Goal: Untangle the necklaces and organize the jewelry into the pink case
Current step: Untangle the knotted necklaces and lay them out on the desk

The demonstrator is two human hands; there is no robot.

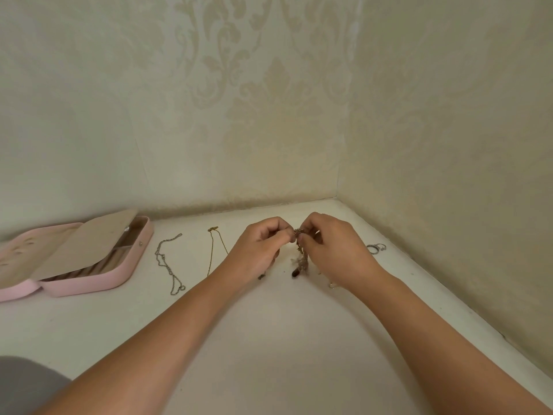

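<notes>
My left hand (pixel 260 250) and my right hand (pixel 332 250) meet above the white surface and both pinch a tangled bunch of chains (pixel 301 253), which hangs blurred between them. A silver necklace (pixel 167 265) lies stretched out on the surface left of my hands. A thin gold necklace (pixel 214 247) lies beside it, its lower end hidden by my left wrist. The pink case (pixel 89 283) lies open at the far left, with a beige flap raised over its compartments.
Two silver rings (pixel 376 248) lie right of my right hand near the wall. Patterned cream walls meet in a corner behind the white surface (pixel 284 339). A grey shape (pixel 27 381) sits at the bottom left.
</notes>
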